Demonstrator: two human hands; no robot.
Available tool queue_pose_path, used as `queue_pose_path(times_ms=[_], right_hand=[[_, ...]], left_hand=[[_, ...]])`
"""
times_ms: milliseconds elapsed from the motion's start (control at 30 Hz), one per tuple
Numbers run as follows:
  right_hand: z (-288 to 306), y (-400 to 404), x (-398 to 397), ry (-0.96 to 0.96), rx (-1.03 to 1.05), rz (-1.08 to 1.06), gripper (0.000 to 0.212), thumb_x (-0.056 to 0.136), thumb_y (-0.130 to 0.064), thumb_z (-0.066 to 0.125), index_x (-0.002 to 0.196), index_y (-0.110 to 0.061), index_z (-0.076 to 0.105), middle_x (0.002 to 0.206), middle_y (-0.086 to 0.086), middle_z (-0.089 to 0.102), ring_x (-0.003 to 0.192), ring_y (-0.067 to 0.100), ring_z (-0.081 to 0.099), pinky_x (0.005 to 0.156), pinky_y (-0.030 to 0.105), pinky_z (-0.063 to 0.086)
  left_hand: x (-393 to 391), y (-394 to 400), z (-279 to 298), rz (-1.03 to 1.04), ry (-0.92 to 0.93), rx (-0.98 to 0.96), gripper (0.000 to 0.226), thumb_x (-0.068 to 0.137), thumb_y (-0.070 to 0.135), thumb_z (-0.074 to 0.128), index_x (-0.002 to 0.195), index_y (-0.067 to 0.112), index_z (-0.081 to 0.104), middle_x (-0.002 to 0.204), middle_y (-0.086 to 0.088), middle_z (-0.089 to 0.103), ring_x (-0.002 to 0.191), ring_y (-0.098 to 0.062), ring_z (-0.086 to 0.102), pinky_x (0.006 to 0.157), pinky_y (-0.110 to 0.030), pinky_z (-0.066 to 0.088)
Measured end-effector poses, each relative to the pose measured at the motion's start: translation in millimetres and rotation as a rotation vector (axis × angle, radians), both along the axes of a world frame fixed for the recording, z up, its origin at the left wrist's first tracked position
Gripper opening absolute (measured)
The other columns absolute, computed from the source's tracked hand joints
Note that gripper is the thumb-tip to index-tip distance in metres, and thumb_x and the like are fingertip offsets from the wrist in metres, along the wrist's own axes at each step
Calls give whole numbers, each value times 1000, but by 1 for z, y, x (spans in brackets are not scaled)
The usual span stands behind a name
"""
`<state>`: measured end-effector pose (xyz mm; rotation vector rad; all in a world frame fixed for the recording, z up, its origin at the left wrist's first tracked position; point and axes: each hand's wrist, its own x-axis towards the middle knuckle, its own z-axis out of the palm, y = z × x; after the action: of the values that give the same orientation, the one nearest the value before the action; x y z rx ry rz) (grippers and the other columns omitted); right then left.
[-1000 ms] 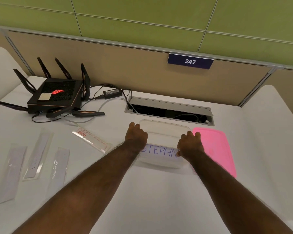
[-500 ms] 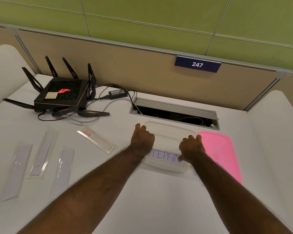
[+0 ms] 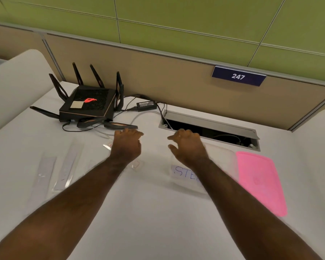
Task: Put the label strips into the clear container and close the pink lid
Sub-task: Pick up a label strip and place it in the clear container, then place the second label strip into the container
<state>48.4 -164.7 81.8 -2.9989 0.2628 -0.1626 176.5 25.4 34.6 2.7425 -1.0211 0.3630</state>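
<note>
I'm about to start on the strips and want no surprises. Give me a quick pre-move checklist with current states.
1. Both hands free: ok. The left hand and right hand are open and hold nothing.
2. Clear container open: ok, no lid on it.
3. Pink lid within reach: ok, it lies flat on the desk to the right of the container.
4. Label strips reachable: ok, they lie on the desk at left; one near the left hand is partly hidden by it.
5. Container empty: cannot tell, the right forearm covers much of it.
</note>
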Motion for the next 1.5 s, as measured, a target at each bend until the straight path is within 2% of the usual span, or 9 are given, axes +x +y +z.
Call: queue_pose_path(times_ms=[167,333,600,800,1100,1233,1333,1433,1500], right_hand=[[-31,75,32,57,149,71,41,90,-34,55,128,-20,59,125,8,59,111,29,54,95,39,41],[-71,120,45,210,171,-51,36,93,-31,55,122,-10,55,118,11,60,106,31,59,84,38,49],[-92,119,51,263,126,-118,19,96,-17,50,111,-12,61,113,7,64,104,27,62,84,35,49],[-95,114,48,241,154,-119,23,93,-14,43,105,-13,63,108,6,66,100,26,62,79,33,48],[-44,75,33,-26,796,-89,37,91,-48,57,120,-25,63,123,-4,62,113,13,56,100,33,44],[-11,62,24,-70,1084,32,39,96,-53,39,122,-32,60,119,-13,64,114,8,58,93,22,46],[3,48,17,40,1263,8,54,92,-62,31,133,-34,53,131,-11,60,124,10,52,95,31,45],[10,30,10,145,1261,-25,58,84,-60,54,136,-33,50,132,-13,59,122,9,54,95,36,46],[13,18,3,208,1254,-38,59,77,-52,67,131,-31,54,125,-11,64,115,14,59,95,37,48]], left_hand=[[28,44,-31,54,138,225,56,84,19,58,139,18,47,148,-5,46,137,-28,39,104,-49,36],[38,61,-63,4,208,358,57,93,17,50,147,23,33,157,-1,32,146,-23,23,117,-46,19],[43,59,-72,-40,301,326,54,92,10,55,143,17,41,153,-5,38,143,-25,30,114,-40,29],[38,51,-64,-76,306,284,30,92,17,55,121,12,60,123,-8,61,109,-23,59,95,-32,48],[28,64,-21,-90,173,-238,24,92,14,55,110,15,71,109,-5,72,98,-24,66,87,-31,48],[8,60,14,-70,176,-539,16,89,14,64,101,10,73,96,-5,73,87,-17,66,80,-29,51],[-7,47,36,-66,368,-803,15,87,13,67,100,11,73,98,3,71,89,0,64,80,-11,49],[-20,26,54,-9,909,-1199,14,87,10,66,99,11,73,101,-8,74,95,-18,71,79,-24,58],[-29,12,61,-66,1077,-1317,15,89,9,63,95,15,75,99,-6,76,96,-25,72,76,-29,59]])
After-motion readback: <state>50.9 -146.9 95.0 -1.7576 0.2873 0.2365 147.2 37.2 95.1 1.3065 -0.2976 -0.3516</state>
